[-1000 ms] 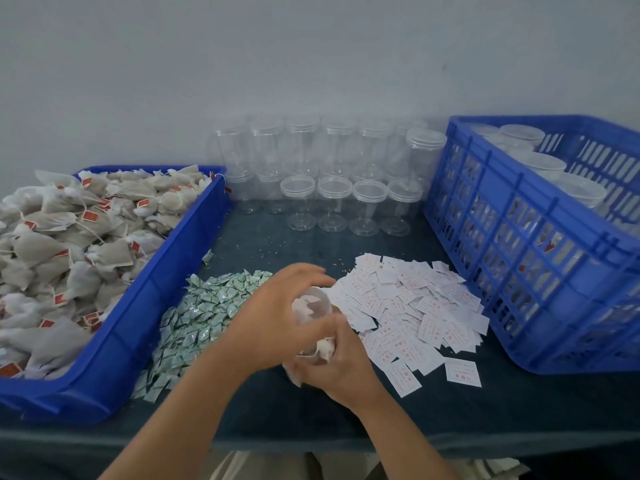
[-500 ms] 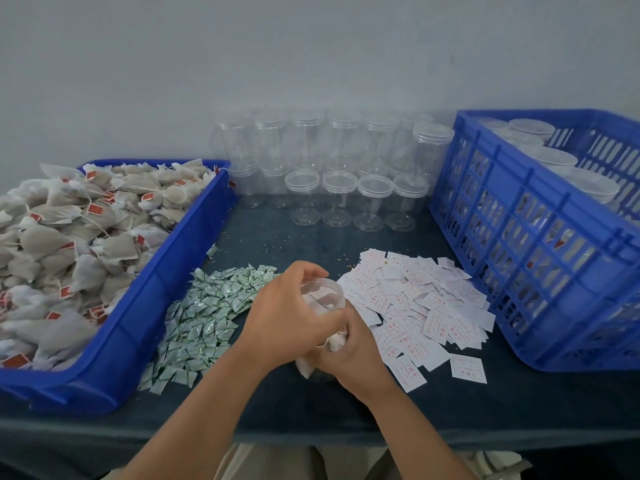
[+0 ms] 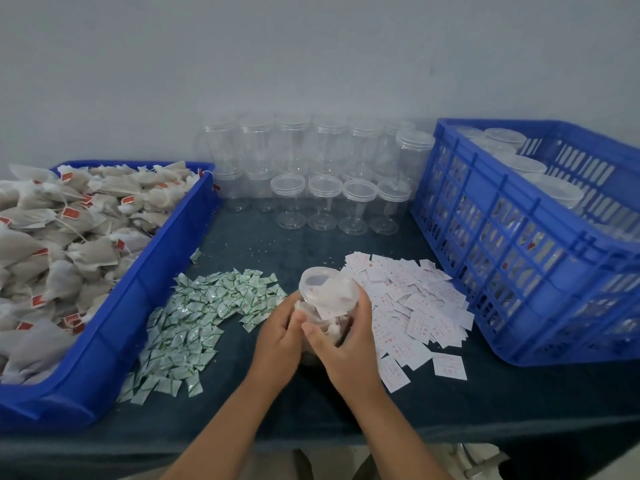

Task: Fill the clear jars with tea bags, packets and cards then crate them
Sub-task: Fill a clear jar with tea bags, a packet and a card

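Clear jar (image 3: 325,289) gripped by both hands at the near middle of the table (image 3: 519,393).
The left hand (image 3: 280,337) and right hand (image 3: 346,348) curl round its sides, with tea bags stuffed inside. Green packets (image 3: 207,313) lie left of it, white cards (image 3: 415,306) right, and the blue crate (image 3: 519,244) farther right.

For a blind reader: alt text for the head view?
The left hand and right hand hold a part-filled clear jar at a dark table. Green packets lie left, white cards right; a blue tray of tea bags, empty jars and a blue crate surround them.
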Available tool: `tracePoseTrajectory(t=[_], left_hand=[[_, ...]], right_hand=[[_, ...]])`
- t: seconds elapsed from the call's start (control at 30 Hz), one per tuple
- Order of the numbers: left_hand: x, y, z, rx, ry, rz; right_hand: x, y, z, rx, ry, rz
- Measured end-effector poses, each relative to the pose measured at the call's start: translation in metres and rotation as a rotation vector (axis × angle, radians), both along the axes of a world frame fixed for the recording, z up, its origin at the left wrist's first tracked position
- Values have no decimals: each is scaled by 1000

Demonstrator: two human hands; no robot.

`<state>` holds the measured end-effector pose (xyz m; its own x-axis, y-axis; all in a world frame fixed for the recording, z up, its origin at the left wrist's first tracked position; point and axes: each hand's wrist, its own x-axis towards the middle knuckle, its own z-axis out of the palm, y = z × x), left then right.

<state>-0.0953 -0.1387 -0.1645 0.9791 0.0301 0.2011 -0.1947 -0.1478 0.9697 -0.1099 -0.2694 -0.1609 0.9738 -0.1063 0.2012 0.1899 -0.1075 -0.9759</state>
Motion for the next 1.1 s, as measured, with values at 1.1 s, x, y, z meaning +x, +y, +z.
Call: tracePoseTrajectory(t=[1.1], left_hand=[[46,-290,149,707,-671,-320]], right_hand=[[37,-338,265,-1118,536,-371]])
